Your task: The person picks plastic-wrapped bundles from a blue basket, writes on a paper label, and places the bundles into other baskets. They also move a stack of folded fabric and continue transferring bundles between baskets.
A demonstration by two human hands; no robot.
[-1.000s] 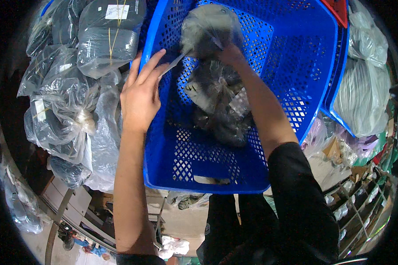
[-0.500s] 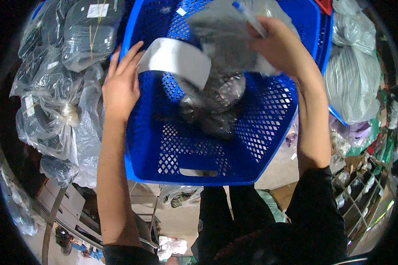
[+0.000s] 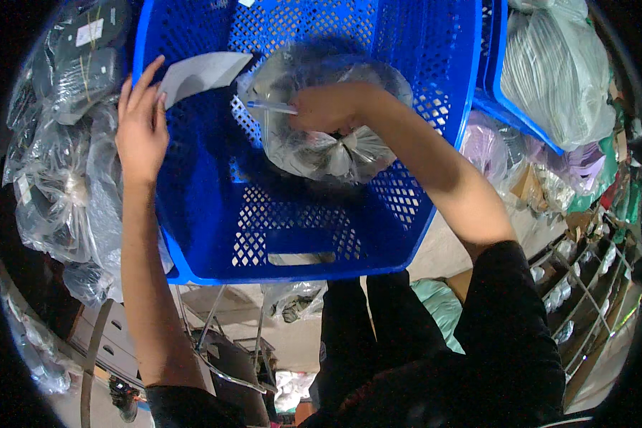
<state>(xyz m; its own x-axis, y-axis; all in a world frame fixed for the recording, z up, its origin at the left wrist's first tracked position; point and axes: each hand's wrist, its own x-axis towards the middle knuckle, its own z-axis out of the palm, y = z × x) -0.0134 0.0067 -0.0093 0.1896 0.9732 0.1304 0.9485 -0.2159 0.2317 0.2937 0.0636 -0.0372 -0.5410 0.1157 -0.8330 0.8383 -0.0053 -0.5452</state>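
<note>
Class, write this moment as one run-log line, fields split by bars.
left hand: holds white paper | right hand: holds pen, over clear bag | bag: inside blue basket

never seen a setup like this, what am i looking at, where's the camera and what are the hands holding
There is no machine here: these are a person's bare hands, seen by a fisheye camera worn on the head and looking down, so edges bend. Picture left is the person's left.

The left hand, by the left rim of a blue basket, holds a white slip by one end. The right hand holds a pen over a knotted clear bag inside the basket; whether it also grips the bag is hidden. More filled bags lie to the left and right.
</note>
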